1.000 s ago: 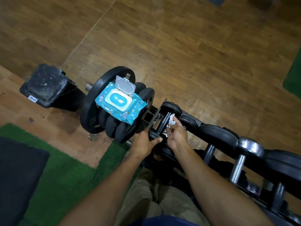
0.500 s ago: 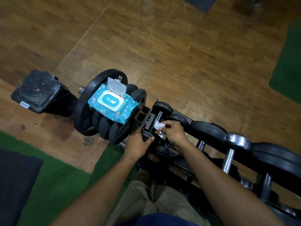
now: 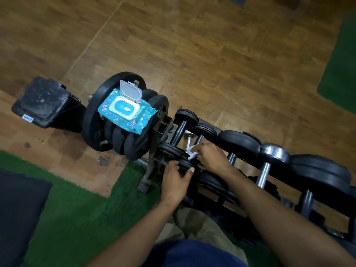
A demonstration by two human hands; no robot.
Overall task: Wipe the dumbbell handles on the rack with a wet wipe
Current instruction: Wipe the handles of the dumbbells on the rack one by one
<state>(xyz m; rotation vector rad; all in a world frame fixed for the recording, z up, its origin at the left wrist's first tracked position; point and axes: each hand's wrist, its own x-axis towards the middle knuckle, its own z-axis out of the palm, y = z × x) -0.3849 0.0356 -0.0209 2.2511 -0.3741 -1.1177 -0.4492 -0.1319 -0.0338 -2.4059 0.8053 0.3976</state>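
The right hand [image 3: 211, 158] pinches a crumpled white wet wipe [image 3: 191, 152] and presses it on the handle of the second dumbbell [image 3: 200, 138] from the left end of the rack [image 3: 154, 166]. The left hand [image 3: 176, 182] grips the near black end of this same dumbbell, with the thumb and fingers curled round it. Just to the left lies the first dumbbell [image 3: 180, 131]. A blue pack of wipes [image 3: 126, 110], with its lid open, rests on the black weight plates [image 3: 119, 137] beside the rack.

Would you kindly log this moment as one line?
right hand: wiping second dumbbell handle with wet wipe | left hand: gripping dumbbell end
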